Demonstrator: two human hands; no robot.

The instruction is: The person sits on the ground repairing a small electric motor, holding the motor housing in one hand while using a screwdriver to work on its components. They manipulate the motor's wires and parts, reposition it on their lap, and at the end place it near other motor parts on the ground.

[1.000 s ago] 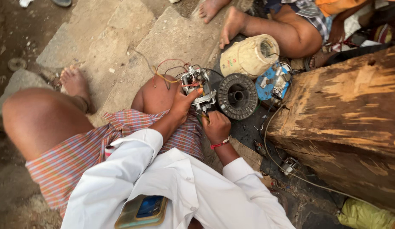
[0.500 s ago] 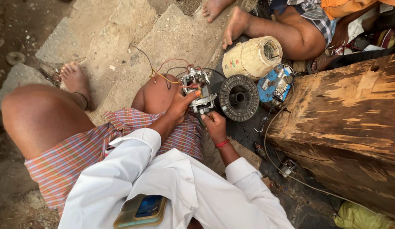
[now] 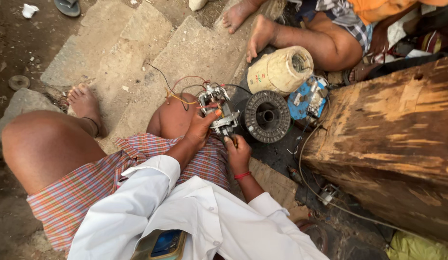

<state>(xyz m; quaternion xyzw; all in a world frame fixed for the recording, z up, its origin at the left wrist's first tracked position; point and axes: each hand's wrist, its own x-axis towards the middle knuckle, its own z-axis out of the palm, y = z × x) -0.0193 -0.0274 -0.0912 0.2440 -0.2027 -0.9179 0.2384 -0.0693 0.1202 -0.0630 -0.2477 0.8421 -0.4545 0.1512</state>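
Note:
A small metal motor assembly (image 3: 219, 108) with red, black and yellow wires rests on my right knee. My left hand (image 3: 201, 129) grips it from the left side, thumb on top. My right hand (image 3: 238, 153), with a red band at the wrist, is closed around a thin tool whose tip meets the underside of the motor. I sit on stone steps in a white shirt and a checked wrap.
A dark wire spool (image 3: 267, 116) lies right of the motor, a cream spool (image 3: 280, 71) and a blue device (image 3: 308, 97) behind it. A big wooden block (image 3: 392, 144) fills the right. Another person's bare legs (image 3: 301, 38) are at the top. A phone (image 3: 162, 243) sits in my shirt pocket.
Both hands stay on the motor; the view has shifted slightly. My right hand has edged a little closer under the motor.

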